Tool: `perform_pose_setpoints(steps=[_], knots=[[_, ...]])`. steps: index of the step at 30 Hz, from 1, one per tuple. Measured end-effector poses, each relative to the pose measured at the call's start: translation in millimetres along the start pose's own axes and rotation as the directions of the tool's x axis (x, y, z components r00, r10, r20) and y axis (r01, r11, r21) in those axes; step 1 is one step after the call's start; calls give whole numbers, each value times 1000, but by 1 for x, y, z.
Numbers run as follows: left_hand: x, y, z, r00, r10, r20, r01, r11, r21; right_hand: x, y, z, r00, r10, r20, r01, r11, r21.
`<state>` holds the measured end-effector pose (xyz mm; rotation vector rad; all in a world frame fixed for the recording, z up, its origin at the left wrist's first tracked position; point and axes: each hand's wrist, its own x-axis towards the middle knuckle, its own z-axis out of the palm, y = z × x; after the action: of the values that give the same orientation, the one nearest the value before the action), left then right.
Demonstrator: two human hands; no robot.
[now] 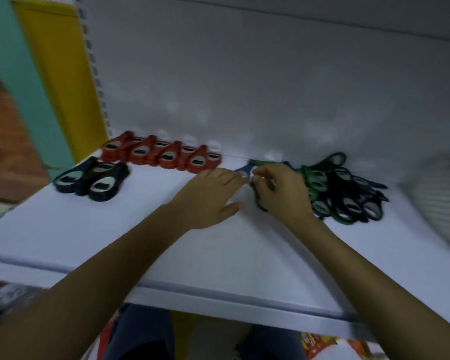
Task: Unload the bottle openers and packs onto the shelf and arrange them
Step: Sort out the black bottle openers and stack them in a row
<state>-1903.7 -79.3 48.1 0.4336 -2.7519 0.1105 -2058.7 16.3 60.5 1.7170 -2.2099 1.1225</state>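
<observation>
White shelf (pixel 115 242), seen from above and in front; frame blurred throughout. Along the back edge toward the left corner, red bottle openers (pixel 161 153) stand in a neat row of four stacks, touching side by side, metal ovals facing up. Just in front of them, near the left edge, black bottle openers (pixel 91 180) lie in a smaller group of about three stacks, pressed together, well apart from the hands. Toward the right of the back edge, a loose heap of green and black openers (pixel 348 193) lies tangled, unsorted, handles pointing several ways. Both bare hands work mid-shelf near the back edge, between the red row and the heap. Left hand (pixel 208 196): palm down, fingers mostly straight and reaching toward the back, thumb spread out to the side; fingertips at or touching a blue opener (pixel 244 169) lying flat near the back edge; contact not certain through the blur. Right hand (pixel 281 193): fingers curled, gripping a dark green opener (pixel 260 203) whose end pokes out below the fingers, just beside the heap's left side. The two hands nearly meet at the fingertips. At the far right edge, a pale ribbed object (pixel 439 196), too blurred to name. Grey back panel (pixel 244 87) rises behind the shelf. Below the front edge, bright printed packets (pixel 320 344) show on a lower level.
</observation>
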Motion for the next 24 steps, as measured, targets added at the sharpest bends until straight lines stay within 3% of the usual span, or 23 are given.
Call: perform_pose_setpoints(steps=[8,11,15,19,24], knots=[[92,85,37,987,159,-35,-163,968,-191,-33,95,-77,921,286,-266,-313,947,-66],[113,108,50,981,193,-9,-190,951,-245,-51,118,-85,889,400,-225,-441,879,-182],[132,124,71,968,235,86,-217,960,-179,-56,129,-82,858,495,-140,-514,823,-240],[135,117,79,985,162,63,-144,962,-232,-56,133,-77,875,463,-144,-485,825,-291],[130,115,80,999,41,-32,-49,949,-311,-57,135,-79,829,492,-266,-527,846,-76]])
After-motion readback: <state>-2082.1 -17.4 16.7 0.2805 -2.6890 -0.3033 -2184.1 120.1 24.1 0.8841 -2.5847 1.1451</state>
